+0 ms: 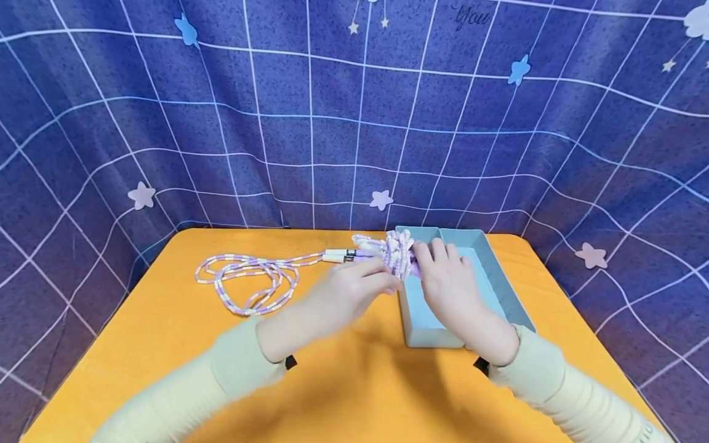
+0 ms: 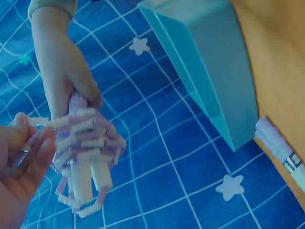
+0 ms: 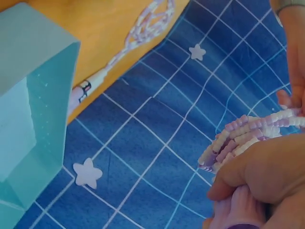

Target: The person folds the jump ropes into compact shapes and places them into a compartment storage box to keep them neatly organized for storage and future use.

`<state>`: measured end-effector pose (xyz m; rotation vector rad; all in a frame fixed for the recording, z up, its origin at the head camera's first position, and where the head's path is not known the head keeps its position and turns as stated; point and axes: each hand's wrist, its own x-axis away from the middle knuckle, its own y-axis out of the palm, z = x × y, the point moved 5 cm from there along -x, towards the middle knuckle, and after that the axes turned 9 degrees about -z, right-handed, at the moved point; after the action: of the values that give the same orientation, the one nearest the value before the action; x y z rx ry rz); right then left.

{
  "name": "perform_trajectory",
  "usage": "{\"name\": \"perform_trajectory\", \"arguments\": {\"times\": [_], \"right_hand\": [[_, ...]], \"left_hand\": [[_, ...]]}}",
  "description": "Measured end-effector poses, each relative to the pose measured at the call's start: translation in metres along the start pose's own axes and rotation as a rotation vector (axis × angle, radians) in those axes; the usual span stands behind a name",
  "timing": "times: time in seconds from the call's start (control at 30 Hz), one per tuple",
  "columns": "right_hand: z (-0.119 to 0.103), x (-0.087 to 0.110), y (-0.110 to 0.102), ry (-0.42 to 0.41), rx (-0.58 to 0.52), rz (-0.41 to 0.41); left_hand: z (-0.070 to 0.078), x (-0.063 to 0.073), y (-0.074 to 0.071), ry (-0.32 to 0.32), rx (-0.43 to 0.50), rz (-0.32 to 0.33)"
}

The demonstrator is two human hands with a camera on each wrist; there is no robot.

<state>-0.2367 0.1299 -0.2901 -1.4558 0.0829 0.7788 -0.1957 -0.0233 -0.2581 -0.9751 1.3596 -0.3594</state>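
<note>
A purple-and-white beaded jump rope (image 1: 397, 253) is wound in a thick bundle around its own handles, held up over the table. My right hand (image 1: 450, 283) grips the purple handle ends (image 3: 238, 210). White handle tips (image 2: 83, 181) stick out of the other side of the coils in the left wrist view. Between thumb and fingers, my left hand (image 2: 26, 162) pinches a strand of beads (image 2: 40, 121) leading off the bundle. A second beaded jump rope (image 1: 257, 277) lies loosely looped on the table at the left, its white-and-purple handles (image 1: 338, 255) pointing right, partly hidden behind the hands.
A light blue open box (image 1: 410, 329) stands on the right side of the orange table (image 1: 332, 394), behind and beneath my right hand. Behind the table hangs a blue curtain (image 1: 332, 141) with a white grid and stars.
</note>
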Motion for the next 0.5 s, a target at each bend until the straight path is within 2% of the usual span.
{"name": "perform_trajectory", "arguments": {"times": [0.1, 0.2, 0.33, 0.5], "right_hand": [[-0.004, 0.001, -0.002, -0.058, 0.064, 0.046], [-0.007, 0.002, -0.004, -0.101, 0.083, 0.074], [-0.008, 0.002, -0.007, -0.110, 0.070, 0.089], [-0.009, 0.000, -0.011, -0.116, 0.083, 0.081]], "left_hand": [[-0.006, -0.002, -0.006, -0.051, -0.013, 0.057], [-0.014, -0.003, -0.008, -0.119, 0.073, 0.088], [-0.021, -0.004, -0.007, -0.201, 0.168, 0.116], [-0.023, -0.007, -0.009, -0.300, 0.199, 0.101]]}}
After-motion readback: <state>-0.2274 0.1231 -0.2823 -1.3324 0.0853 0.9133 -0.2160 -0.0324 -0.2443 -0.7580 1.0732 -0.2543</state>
